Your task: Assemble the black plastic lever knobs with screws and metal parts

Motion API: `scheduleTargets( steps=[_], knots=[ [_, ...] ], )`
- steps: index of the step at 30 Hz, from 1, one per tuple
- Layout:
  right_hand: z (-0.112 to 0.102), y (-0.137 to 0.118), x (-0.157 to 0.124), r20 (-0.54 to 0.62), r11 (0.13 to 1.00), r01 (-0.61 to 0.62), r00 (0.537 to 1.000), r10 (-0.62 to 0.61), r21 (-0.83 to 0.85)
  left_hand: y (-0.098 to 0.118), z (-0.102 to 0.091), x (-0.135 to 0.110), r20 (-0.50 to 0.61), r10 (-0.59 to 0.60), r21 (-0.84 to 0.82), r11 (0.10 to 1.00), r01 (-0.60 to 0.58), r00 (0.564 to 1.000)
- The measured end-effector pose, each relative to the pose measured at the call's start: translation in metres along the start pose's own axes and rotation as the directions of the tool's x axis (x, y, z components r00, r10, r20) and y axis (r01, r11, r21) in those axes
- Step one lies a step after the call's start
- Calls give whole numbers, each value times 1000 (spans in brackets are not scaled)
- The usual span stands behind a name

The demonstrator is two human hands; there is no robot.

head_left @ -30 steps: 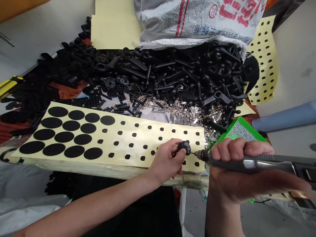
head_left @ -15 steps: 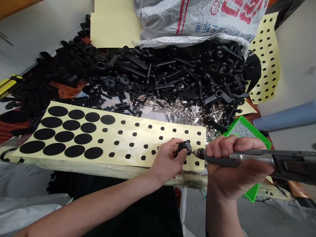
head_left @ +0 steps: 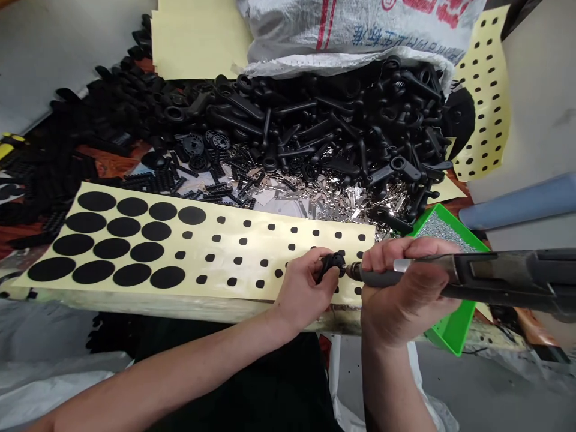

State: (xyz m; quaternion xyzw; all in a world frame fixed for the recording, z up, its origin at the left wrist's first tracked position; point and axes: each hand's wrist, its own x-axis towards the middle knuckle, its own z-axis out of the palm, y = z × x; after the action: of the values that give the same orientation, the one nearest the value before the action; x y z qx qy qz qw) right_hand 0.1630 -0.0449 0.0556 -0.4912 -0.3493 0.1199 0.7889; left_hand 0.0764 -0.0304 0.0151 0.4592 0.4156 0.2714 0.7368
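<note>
On a reddish-brown tabletop (head_left: 114, 161) with a pale front edge (head_left: 198, 306), work is crowded between a grey-white wall (head_left: 45, 60) at the left and another wall (head_left: 544, 114) at the right; a grey floor (head_left: 477, 384) shows below. One white sack (head_left: 315, 30) with red and blue print lies at the back, beside plain yellow card (head_left: 198, 42). One blue tube (head_left: 517, 201) juts in from the right.

Along the front lies one yellow sheet (head_left: 224, 258) bearing fourteen large black ovals and many small black dots, some hidden by the hands. A second dotted sheet (head_left: 483, 114) curls beside the right wall. Behind the front sheet are black handles (head_left: 315, 126), silvery metal clips (head_left: 346, 204) and black ribbed strips (head_left: 218, 191), too many to count. One green tray (head_left: 454, 336) holds small silvery pieces.

The left hand (head_left: 303, 285) pinches one round black part (head_left: 333, 263) between thumb and fingers, above the right half of the front sheet. The right hand (head_left: 400, 300) is wrapped round one power screwdriver (head_left: 504, 273), its tip at the part's right side; whether they touch, I cannot tell.
</note>
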Motion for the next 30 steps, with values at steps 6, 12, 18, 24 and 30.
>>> scheduleTargets(
  steps=[6,12,18,24,30],
  knots=[
    [-29,-11,19,7,1000,-8,1000,8,-16,1,-1,-1,44,-36,36,999,35,998],
    [-80,-12,60,-245,915,262,907,-341,-306,-3,-1,2,44,-62,30,998,61,997],
    [-88,9,64,-279,954,149,934,-222,-261,-7,-2,3,16,-61,56,997,60,998],
    [-89,15,63,-230,944,162,945,-233,-288,-3,-2,1,22,-108,62,992,106,994],
    [-93,16,63,-220,922,164,943,-251,-352,0,-3,-1,50,-94,66,994,91,994]
  ],
)
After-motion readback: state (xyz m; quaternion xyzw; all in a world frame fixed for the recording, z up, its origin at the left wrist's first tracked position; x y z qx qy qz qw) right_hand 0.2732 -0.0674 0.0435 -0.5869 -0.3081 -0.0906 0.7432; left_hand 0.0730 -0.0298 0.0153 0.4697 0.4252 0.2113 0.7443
